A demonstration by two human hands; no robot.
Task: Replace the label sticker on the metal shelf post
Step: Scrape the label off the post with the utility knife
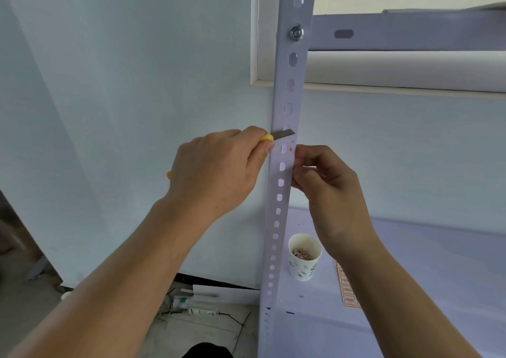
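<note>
A pale perforated metal shelf post (286, 97) runs upright through the middle of the view. My left hand (219, 171) grips a yellow utility knife (269, 138), and its grey blade lies flat across the post's face. Just below the blade tip a small red scrap of sticker (290, 149) clings to the post. My right hand (325, 182) holds the post's right edge beside that scrap, fingers curled round the edge. A sheet of red label stickers (345, 286) lies on the shelf, partly hidden by my right forearm.
A paper cup (304, 257) with peeled scraps stands on the shelf board (410, 261) right of the post. A horizontal shelf beam (410, 30) crosses above, bolted to the post. On the floor at the lower left lie bottles (197, 304) and cables.
</note>
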